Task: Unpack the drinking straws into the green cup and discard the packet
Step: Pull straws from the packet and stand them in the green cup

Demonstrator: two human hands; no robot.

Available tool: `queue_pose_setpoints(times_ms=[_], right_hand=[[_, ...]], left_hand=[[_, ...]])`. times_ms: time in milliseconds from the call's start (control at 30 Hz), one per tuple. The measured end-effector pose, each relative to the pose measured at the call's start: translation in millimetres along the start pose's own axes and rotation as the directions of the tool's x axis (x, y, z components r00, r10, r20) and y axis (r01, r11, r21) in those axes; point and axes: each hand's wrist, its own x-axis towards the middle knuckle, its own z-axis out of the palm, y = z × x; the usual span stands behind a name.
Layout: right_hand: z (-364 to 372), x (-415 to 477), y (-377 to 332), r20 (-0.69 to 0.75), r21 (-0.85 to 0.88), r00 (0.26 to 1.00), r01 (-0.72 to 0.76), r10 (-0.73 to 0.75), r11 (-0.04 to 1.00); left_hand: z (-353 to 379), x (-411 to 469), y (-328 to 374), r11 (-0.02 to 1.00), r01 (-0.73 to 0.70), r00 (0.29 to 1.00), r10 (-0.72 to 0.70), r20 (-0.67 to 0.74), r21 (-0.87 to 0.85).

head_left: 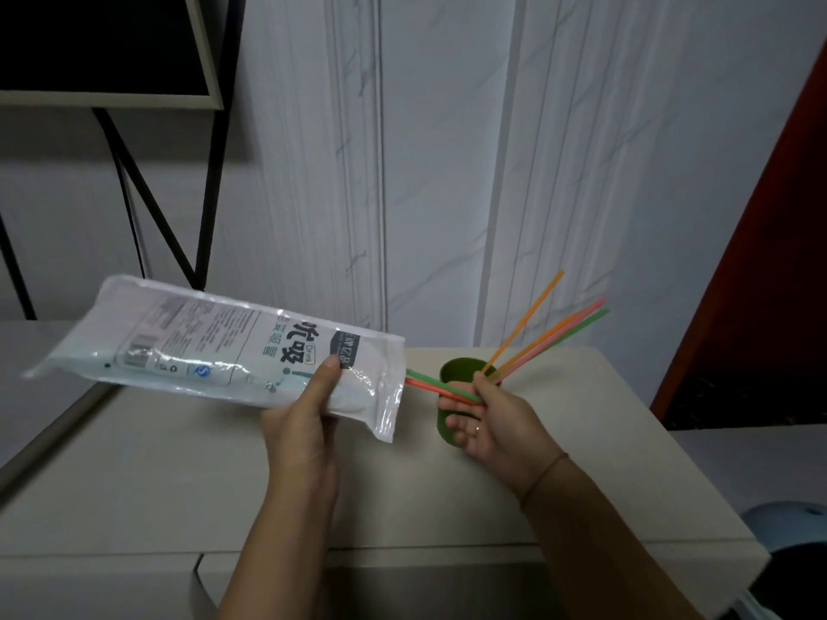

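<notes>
My left hand (309,409) grips a white plastic straw packet (201,346) near its open right end and holds it above the table, tilted down to the right. A green and a red straw (436,387) stick out of that open end. My right hand (492,422) pinches these straws at their right ends, just in front of the green cup (452,373). The cup stands on the beige table (179,476), partly hidden by my right hand. Several orange, pink and green straws (550,337) lean out of the cup to the upper right.
The wall (447,172) rises right behind the table. A black metal frame with a dark panel (134,127) stands at the back left. A red-brown surface (760,261) is at the right. Below the table's right corner is a pale blue round object (787,525).
</notes>
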Motion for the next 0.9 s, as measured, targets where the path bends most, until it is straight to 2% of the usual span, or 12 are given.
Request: queue_pose_setpoints(times_ms=[133,300,500,600,667,733,833,900], right_hand=[[7.9,2.4,7.6,0.041,0.05,0.998,-0.042,0.04,0.998],[18.5,-2.4,8.4,0.085,0.024,0.995,-0.052,0.049,0.998],[18.7,-4.2,6.2,0.075,0.131,0.997,-0.014,0.005,0.991],[15.7,-7.0,1.1,0.082,0.205,0.994,0.053,-0.071,0.977],[15.5,-8.1,-0.1,0.083,0.154,0.981,0.162,-0.177,0.975],[16.4,-9.3,0.7,0.077,0.026,0.95,0.303,-0.304,0.953],[16.2,-12.8,0.9,0.034,-0.186,0.882,0.468,-0.471,0.864],[16.8,-14.9,0.5,0.054,-0.313,0.848,0.517,-0.528,0.797]], left_hand=[[2.2,-7.2,2.3,0.984,-0.127,0.98,0.105,0.171,0.123],[2.1,-10.1,2.3,0.974,-0.142,0.957,0.089,0.276,0.178],[2.2,-9.5,0.4,0.984,-0.089,0.963,0.046,0.266,0.152],[0.4,-7.1,-0.9,0.995,-0.032,0.972,0.008,0.235,0.096],[-0.2,-6.1,-3.7,0.998,0.056,0.98,-0.062,0.187,0.037],[-1.5,-3.7,-6.8,0.985,0.166,0.977,-0.157,0.147,-0.055],[-0.4,-1.8,-9.1,0.94,0.275,0.958,-0.251,0.136,-0.202],[1.5,-2.8,-11.2,0.91,0.321,0.946,-0.296,0.132,-0.262]])
